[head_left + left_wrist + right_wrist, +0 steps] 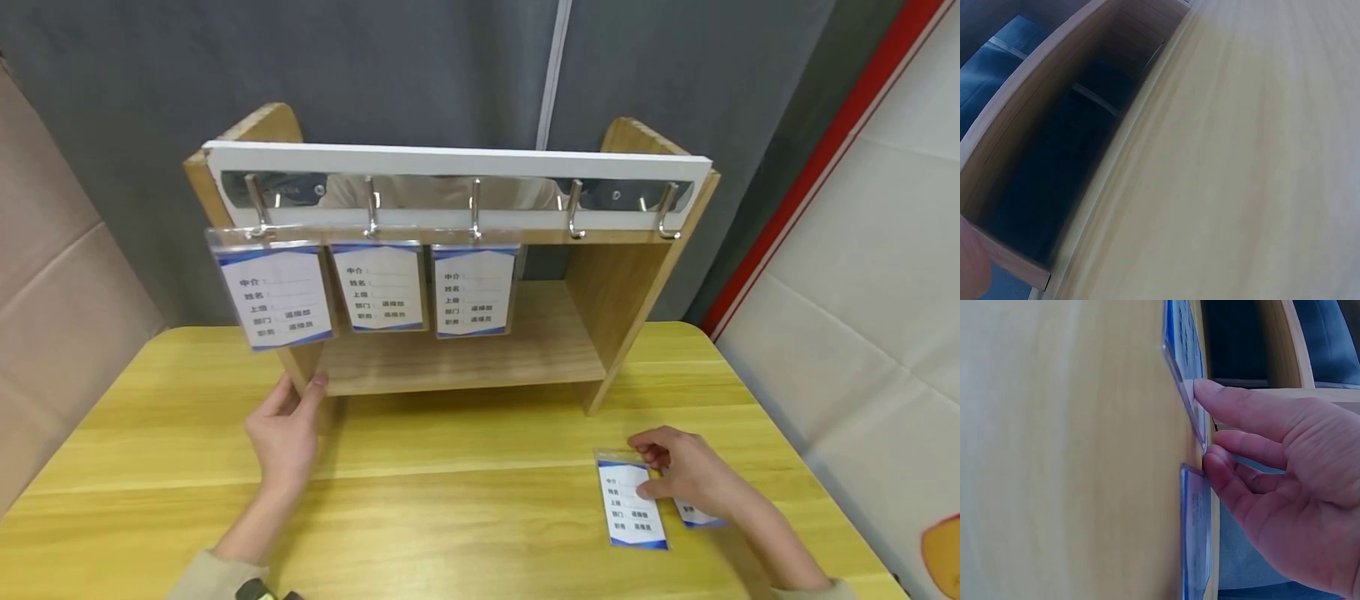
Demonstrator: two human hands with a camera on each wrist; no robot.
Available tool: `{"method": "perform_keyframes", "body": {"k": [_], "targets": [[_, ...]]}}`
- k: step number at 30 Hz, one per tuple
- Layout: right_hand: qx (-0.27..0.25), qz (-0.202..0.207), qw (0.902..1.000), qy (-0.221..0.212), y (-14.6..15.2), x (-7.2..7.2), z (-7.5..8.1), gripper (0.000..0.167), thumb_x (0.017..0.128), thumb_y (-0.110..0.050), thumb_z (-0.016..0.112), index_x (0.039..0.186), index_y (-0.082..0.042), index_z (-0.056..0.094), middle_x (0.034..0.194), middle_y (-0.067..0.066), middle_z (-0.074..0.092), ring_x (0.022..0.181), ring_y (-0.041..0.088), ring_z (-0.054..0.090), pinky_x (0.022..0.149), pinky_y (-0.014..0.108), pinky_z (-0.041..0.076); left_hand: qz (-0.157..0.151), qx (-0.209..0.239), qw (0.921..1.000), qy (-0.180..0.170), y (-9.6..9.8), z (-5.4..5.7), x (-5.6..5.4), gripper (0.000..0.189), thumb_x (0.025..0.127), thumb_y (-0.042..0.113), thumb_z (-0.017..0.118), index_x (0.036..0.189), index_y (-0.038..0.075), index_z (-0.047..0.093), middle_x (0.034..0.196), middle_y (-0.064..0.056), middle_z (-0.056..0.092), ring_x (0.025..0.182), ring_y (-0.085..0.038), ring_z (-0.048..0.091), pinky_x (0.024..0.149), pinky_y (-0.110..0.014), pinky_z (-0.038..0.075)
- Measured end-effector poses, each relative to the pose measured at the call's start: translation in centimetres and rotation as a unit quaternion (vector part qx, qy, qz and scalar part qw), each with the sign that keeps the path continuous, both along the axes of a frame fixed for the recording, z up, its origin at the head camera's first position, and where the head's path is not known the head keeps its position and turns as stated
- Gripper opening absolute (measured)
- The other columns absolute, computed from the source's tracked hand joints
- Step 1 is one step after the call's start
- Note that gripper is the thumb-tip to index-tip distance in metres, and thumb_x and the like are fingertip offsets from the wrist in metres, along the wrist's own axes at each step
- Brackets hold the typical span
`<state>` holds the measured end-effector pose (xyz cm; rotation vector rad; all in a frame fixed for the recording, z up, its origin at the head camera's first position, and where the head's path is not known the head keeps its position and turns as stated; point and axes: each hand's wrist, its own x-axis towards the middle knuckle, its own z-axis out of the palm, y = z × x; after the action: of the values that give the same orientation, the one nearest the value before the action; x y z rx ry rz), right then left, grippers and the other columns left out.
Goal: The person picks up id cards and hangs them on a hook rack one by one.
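Observation:
My left hand (285,433) grips the lower left end of a wooden rack (465,358), thumb on the front side. In the left wrist view only the thumb (972,262) shows, by the rack's bottom edge. On the right of the table, my right hand (693,471) pinches the right edge of a card in a clear sleeve (630,504), thumb on its printed face. The right wrist view shows this thumb (1216,390) on the card (1186,356) and the fingers by its corner. Beneath the hand lies a second sleeved card (699,514), mostly hidden.
Five hooks line the rack's white top bar (457,158). Sleeved cards hang on the three left ones: a left card (279,296), a middle card (380,287) and a right card (474,292). The yellow wooden table (450,517) meets a grey curtain (420,67) behind.

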<state>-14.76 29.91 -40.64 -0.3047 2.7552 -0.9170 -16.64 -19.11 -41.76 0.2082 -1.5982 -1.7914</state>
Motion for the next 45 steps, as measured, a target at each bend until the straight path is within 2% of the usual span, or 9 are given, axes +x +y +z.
{"method": "perform_keyframes", "body": {"k": [8,17,20,24,28,34,45], "targets": [[-0.01,0.009,0.9998,-0.017,0.2,-0.4,-0.1,0.066,0.073,-0.01,0.094,0.128,0.007,0.062,0.102,0.003,0.061,0.089,0.02,0.053,0.069,0.023,0.051,-0.004,0.007,0.9999,0.014,0.1,0.3,-0.1,0.031,0.091,-0.006,0.071,0.121,-0.002,0.071,0.109,-0.004,0.074,0.096,-0.003,0.073,0.084,-0.017,0.059],[-0.016,0.025,0.999,-0.034,0.3,-1.0,0.0,0.067,0.073,-0.01,0.094,0.128,0.007,0.061,0.095,0.003,0.056,0.087,0.021,0.051,0.065,0.024,0.046,-0.006,-0.001,1.0,0.004,0.1,0.3,0.0,0.031,0.092,-0.005,0.071,0.122,-0.001,0.071,0.111,-0.002,0.074,0.097,-0.002,0.072,0.086,-0.019,0.059],[-0.023,0.032,0.999,-0.023,0.4,-0.9,-0.1,0.065,0.073,-0.009,0.094,0.127,0.006,0.062,0.095,0.003,0.057,0.086,0.02,0.051,0.065,0.023,0.048,-0.005,-0.002,1.0,0.0,0.1,0.3,0.1,0.031,0.092,-0.004,0.072,0.123,0.0,0.071,0.11,-0.002,0.074,0.096,-0.002,0.072,0.086,-0.018,0.058],[-0.032,0.053,0.9981,-0.001,0.6,-0.9,-0.2,0.061,0.074,-0.01,0.093,0.125,0.006,0.063,0.096,0.003,0.058,0.085,0.018,0.051,0.066,0.023,0.048,-0.003,-0.007,0.9999,-0.007,0.0,0.3,0.1,0.032,0.092,-0.002,0.073,0.124,0.001,0.071,0.115,-0.009,0.072,0.097,-0.001,0.072,0.087,-0.017,0.058],[-0.027,0.069,0.9971,0.016,0.8,-0.8,-0.3,0.054,0.075,-0.014,0.093,0.121,0.0,0.068,0.096,0.001,0.057,0.084,0.015,0.05,0.066,0.023,0.048,-0.002,-0.011,0.9999,-0.01,0.0,0.2,0.1,0.032,0.093,-0.002,0.072,0.124,0.001,0.071,0.119,-0.015,0.069,0.098,-0.001,0.071,0.087,-0.017,0.058],[-0.027,0.073,0.9965,0.03,1.0,-0.6,-0.6,0.048,0.075,-0.016,0.093,0.116,-0.007,0.07,0.097,0.001,0.057,0.084,0.014,0.051,0.067,0.023,0.049,-0.002,-0.013,0.9999,-0.007,0.0,0.1,0.1,0.033,0.093,-0.002,0.071,0.125,0.002,0.07,0.12,-0.016,0.068,0.099,-0.001,0.071,0.087,-0.018,0.058],[-0.04,0.084,0.9932,0.07,1.0,-0.3,-0.8,0.048,0.076,-0.017,0.092,0.117,-0.011,0.068,0.102,0.001,0.055,0.085,0.014,0.047,0.067,0.023,0.046,-0.005,-0.016,0.9999,-0.004,-0.1,0.0,0.1,0.031,0.093,-0.002,0.071,0.125,0.002,0.071,0.119,-0.014,0.069,0.099,-0.002,0.071,0.086,-0.019,0.058]]}}
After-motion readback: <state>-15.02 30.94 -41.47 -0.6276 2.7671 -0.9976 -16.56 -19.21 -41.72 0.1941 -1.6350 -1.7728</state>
